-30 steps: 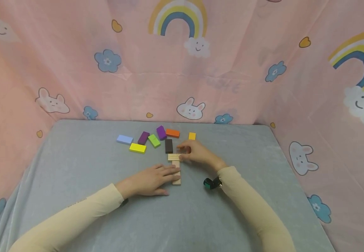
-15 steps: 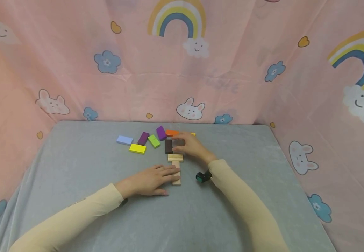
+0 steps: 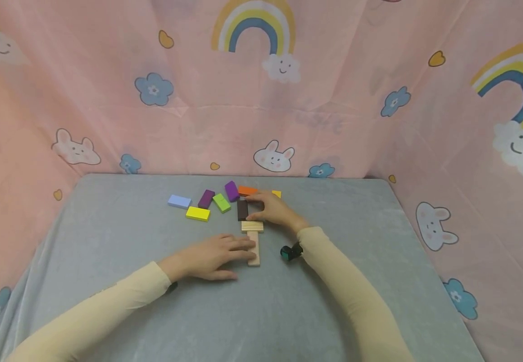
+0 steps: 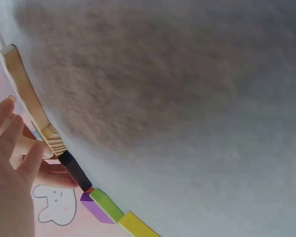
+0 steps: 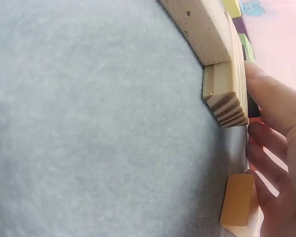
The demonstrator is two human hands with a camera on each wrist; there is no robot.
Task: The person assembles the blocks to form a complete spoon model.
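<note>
Two bare wooden blocks form a T on the table: a long block point(image 3: 254, 254) pointing toward me and a crosswise block point(image 3: 252, 227) with striped grain at its far end. My left hand point(image 3: 211, 255) has its fingers stretched out, fingertips overlapping the long block in the head view. Just beyond the crosswise block lies a dark brown block point(image 3: 242, 210). My right hand point(image 3: 274, 208) pinches it from the right, thumb at its near end and index finger at its far end. In the right wrist view the dark block is mostly hidden behind the crosswise block.
Colored blocks lie around the back: light blue point(image 3: 180, 201), yellow point(image 3: 198, 213), dark purple point(image 3: 206, 199), green point(image 3: 221, 203), violet point(image 3: 231, 191) and orange point(image 3: 247, 191). An orange-yellow block point(image 5: 238, 200) sits behind my right hand. A pink printed curtain point(image 3: 189, 125) encloses the grey table.
My right hand has moved left and away from the crosswise block to the dark brown block and closed in on it. My left hand has drawn back slightly to the left.
</note>
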